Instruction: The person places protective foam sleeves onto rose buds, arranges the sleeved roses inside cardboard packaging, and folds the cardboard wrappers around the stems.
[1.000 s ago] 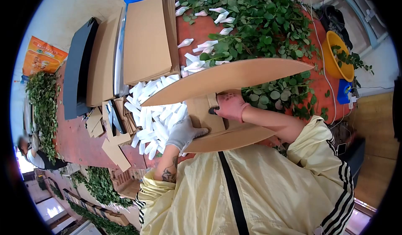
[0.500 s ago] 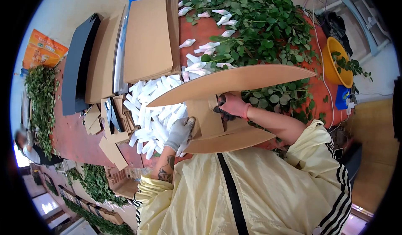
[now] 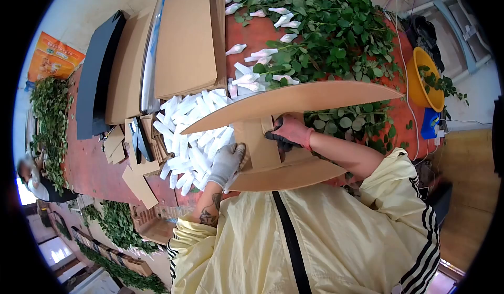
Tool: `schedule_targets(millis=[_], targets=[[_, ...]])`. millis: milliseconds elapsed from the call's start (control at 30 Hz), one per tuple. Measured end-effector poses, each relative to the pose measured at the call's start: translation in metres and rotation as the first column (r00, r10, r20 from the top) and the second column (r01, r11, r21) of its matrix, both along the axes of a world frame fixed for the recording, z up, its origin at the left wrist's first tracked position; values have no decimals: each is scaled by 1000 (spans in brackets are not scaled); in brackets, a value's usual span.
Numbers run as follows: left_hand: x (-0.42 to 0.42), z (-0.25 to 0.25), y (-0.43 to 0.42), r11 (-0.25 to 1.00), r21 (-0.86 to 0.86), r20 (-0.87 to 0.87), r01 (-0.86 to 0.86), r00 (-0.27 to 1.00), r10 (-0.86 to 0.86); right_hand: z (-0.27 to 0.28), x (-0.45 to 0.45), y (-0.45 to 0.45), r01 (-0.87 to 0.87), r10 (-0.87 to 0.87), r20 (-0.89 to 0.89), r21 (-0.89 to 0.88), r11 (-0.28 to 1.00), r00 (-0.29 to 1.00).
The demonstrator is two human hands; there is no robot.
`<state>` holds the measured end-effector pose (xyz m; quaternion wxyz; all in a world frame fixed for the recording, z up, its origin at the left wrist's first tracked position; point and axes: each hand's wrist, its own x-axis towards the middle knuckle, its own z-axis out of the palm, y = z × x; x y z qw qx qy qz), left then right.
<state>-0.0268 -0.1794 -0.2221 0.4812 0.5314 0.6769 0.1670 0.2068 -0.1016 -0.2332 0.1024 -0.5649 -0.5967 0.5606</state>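
Observation:
In front of my body is a brown cardboard sheet [image 3: 310, 99] bent into a trough, with two raised long sides and a folded inner flap [image 3: 257, 147] between them. My left hand [image 3: 227, 163], in a white glove, is closed on the flap's left edge, thumb on top. My right hand [image 3: 290, 132], in a pink glove with dark fingertips, grips the flap's right part; some of its fingers are hidden by the cardboard. Just beyond my left hand lies a heap of white foam sleeves [image 3: 184, 131].
Leafy rose stems [image 3: 336, 37], several with white-wrapped heads, cover the red table's [image 3: 97, 173] far right. A cardboard stack [image 3: 186, 42] and a black panel [image 3: 100, 79] stand at the left. A stapler [image 3: 140, 139] rests on cardboard scraps. A yellow bucket [image 3: 425, 79] is at right; another person [image 3: 39, 178] is far left.
My right hand has shifted slightly left along the inner flap. The cardboard's raised far side has tilted a little, and my left hand keeps its hold.

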Motion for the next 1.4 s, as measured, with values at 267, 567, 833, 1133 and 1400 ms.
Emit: schedule_targets(millis=[267, 567, 833, 1133, 1400], targets=[[-5, -10, 0, 1000, 1, 87, -25, 996, 25, 20, 7, 0, -10, 0, -50, -202, 979, 999], [-1, 13, 6, 981, -192, 91, -31, 995, 50, 5, -1, -14, -184, 69, 326, 337, 923, 943], [-3, 29, 11, 968, -251, 73, 22, 997, -4, 15, -4, -9, -282, 173, 379, 254, 925, 909], [5, 37, 3, 957, -117, -147, 266, 948, -281, 70, -9, -15, -683, 323, 728, 265, 681, 605], [3, 17, 6, 970, -83, -91, 226, 968, -234, 56, -9, -19, -872, 554, 675, 410, 269, 488]])
